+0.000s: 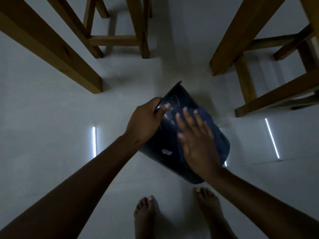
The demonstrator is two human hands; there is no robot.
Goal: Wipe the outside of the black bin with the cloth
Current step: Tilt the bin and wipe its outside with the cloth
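Note:
The black bin (pixel 165 144) is tilted over the pale floor in the middle of the view, its base toward my feet and its open rim pointing away. My left hand (pixel 145 121) grips the rim at the bin's upper left, thumb over the edge. My right hand (pixel 196 140) lies flat with fingers spread, pressing a dark blue cloth (pixel 219 135) against the bin's upper side. The cloth shows past my fingers on the right and is partly hidden under my palm. A small white mark (pixel 166 151) sits on the bin's wall.
Thick wooden table legs stand at the left (pixel 57 54) and right (pixel 241 37). A wooden stool (pixel 119 31) is behind, another wooden frame (pixel 276 94) at the right. My bare feet (pixel 176 214) stand just below the bin. Bright light strips reflect on the glossy floor (pixel 51 135).

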